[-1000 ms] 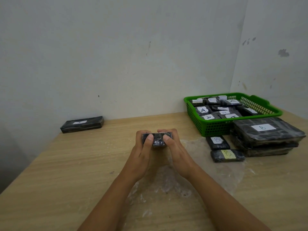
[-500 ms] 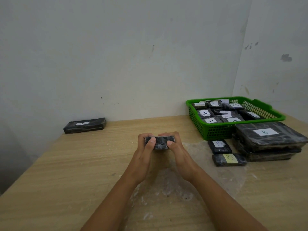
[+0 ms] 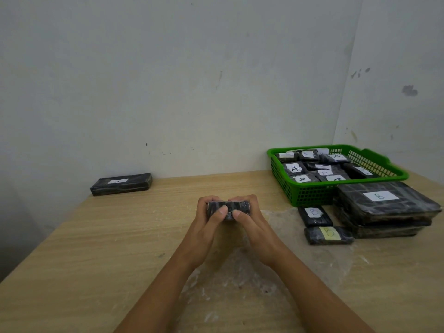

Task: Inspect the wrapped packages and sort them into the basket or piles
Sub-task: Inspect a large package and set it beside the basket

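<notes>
While both thumbs press its near face, a small black wrapped package (image 3: 229, 210) is held above the middle of the wooden tabletop (image 3: 96, 248), the left hand (image 3: 206, 224) and right hand (image 3: 249, 224) curled tightly round its ends. To the right sits a green basket (image 3: 312, 195) of A-labelled packages, with B-labelled packages (image 3: 384, 207) piled beside it.

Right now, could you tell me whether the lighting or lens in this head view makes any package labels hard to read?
Head view: dim, even light, no harsh glare. Basket labels mostly read A, a few blurred. The far package label is too small to be sure. The held package shows no label between the left hand and the right hand. Wide-angle bend at the edges.
</notes>
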Motion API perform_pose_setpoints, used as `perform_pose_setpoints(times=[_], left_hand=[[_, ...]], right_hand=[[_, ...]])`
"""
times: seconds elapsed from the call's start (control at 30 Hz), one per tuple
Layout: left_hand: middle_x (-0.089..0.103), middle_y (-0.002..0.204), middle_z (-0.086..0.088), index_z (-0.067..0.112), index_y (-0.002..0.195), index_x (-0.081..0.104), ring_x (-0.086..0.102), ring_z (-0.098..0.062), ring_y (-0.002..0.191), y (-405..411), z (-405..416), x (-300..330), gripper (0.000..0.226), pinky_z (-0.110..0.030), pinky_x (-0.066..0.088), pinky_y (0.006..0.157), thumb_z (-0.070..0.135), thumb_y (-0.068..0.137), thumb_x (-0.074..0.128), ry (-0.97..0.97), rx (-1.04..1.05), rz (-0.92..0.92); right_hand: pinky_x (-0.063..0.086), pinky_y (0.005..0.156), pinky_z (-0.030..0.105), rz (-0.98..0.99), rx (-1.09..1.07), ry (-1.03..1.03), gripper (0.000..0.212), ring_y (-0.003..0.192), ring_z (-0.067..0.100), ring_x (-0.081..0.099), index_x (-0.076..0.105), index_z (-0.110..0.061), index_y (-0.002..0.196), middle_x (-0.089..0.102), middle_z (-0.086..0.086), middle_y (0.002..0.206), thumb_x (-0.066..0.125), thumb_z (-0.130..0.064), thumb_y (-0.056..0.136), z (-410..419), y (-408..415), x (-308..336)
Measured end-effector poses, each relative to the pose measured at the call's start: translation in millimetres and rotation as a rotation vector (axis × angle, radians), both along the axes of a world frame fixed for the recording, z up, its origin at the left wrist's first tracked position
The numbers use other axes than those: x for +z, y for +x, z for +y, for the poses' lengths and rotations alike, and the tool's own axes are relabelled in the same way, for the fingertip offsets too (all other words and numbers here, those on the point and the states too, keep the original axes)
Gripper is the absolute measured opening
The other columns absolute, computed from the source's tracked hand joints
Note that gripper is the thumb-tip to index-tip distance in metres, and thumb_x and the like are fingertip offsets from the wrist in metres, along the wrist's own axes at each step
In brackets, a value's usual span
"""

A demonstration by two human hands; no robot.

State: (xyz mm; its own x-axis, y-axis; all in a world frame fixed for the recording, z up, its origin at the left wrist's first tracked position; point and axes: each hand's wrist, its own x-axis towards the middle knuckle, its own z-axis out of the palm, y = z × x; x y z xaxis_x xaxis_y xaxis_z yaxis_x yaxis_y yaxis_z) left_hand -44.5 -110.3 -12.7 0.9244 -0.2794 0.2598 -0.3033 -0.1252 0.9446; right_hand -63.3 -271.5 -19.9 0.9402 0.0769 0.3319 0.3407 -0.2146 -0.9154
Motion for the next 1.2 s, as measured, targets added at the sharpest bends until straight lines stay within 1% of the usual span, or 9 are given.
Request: perform_pose_setpoints(times=[0.07,0.27,0.37,0.47,0.57,0.8,0.93,1.07,1.2], left_hand=[[0.055,0.113,0.024,0.035,0.119,0.048,0.055,0.017,0.099,-4,0,3,0.034,-0.005,0.043,0.086,0.061,0.097,0.054,0.033,-0.005,-0.027],[0.057,0.116,0.021,0.034,0.123,0.048,0.057,0.006,0.106,-4,2,2,0.038,-0.008,0.043,0.086,0.056,0.091,0.051,0.028,-0.001,-0.032],[0.057,0.107,0.032,0.038,0.123,0.046,0.057,0.005,0.106,-5,2,2,0.042,-0.015,0.044,0.092,0.065,0.091,0.048,0.051,-0.013,-0.043],[0.06,0.111,0.02,0.039,0.121,0.05,0.058,-0.012,0.117,-3,2,0,0.046,-0.037,0.043,0.109,0.072,0.089,0.044,0.021,-0.02,-0.033],[0.06,0.113,0.014,0.039,0.119,0.053,0.058,-0.02,0.118,-3,2,1,0.045,-0.05,0.042,0.113,0.071,0.089,0.045,-0.004,-0.013,-0.036],[0.064,0.107,0.012,0.037,0.118,0.056,0.061,-0.025,0.112,-3,3,3,0.045,-0.056,0.046,0.107,0.07,0.088,0.048,-0.022,0.001,-0.05],[0.064,0.111,0.015,0.037,0.114,0.058,0.061,-0.018,0.116,1,4,4,0.043,-0.046,0.047,0.11,0.068,0.087,0.05,-0.035,-0.013,-0.027],[0.064,0.122,0.002,0.033,0.115,0.067,0.062,-0.019,0.117,4,3,13,0.049,-0.037,0.051,0.104,0.067,0.087,0.045,-0.155,0.025,0.09],[0.067,0.13,-0.01,0.029,0.128,0.063,0.07,-0.027,0.113,8,12,20,0.061,-0.051,0.052,0.106,0.072,0.085,0.061,-0.314,0.067,0.349]], right_hand=[[0.044,0.107,0.051,0.009,-0.006,0.004,0.031,0.12,0.016,0.054,0.049,-0.046,0.114,0.056,0.0,0.123,0.043,-0.062,0.087,-2,1,-1],[0.044,0.107,0.053,0.003,-0.019,0.008,0.039,0.122,0.021,0.053,0.05,-0.042,0.119,0.054,0.005,0.125,0.03,-0.063,0.092,-3,2,-4],[0.044,0.104,0.055,-0.005,-0.027,-0.013,0.039,0.117,0.023,0.054,0.049,-0.036,0.118,0.057,0.005,0.119,0.028,-0.06,0.096,-4,3,-5],[0.045,0.102,0.055,-0.008,-0.034,-0.026,0.039,0.114,0.024,0.055,0.049,-0.033,0.117,0.058,0.004,0.115,0.027,-0.059,0.098,-6,3,-5],[0.045,0.103,0.053,-0.004,-0.037,-0.028,0.039,0.115,0.023,0.055,0.049,-0.035,0.117,0.058,0.004,0.117,0.028,-0.062,0.097,-5,4,-6],[0.048,0.102,0.046,-0.013,-0.031,0.0,0.033,0.114,0.017,0.057,0.05,-0.045,0.11,0.059,0.0,0.117,0.045,-0.071,0.09,-1,4,-2],[0.048,0.1,0.043,-0.026,-0.037,0.009,0.033,0.113,0.017,0.057,0.05,-0.045,0.111,0.058,0.0,0.118,0.045,-0.071,0.09,1,3,-4],[0.049,0.098,0.031,-0.047,-0.037,-0.046,0.045,0.119,0.008,0.054,0.044,-0.048,0.124,0.05,-0.004,0.131,0.042,-0.074,0.088,3,-4,-1],[0.046,0.109,0.039,-0.157,-0.023,-0.079,0.044,0.135,0.008,0.045,0.042,-0.039,0.131,0.041,-0.019,0.144,0.045,-0.064,0.095,8,-9,4]])
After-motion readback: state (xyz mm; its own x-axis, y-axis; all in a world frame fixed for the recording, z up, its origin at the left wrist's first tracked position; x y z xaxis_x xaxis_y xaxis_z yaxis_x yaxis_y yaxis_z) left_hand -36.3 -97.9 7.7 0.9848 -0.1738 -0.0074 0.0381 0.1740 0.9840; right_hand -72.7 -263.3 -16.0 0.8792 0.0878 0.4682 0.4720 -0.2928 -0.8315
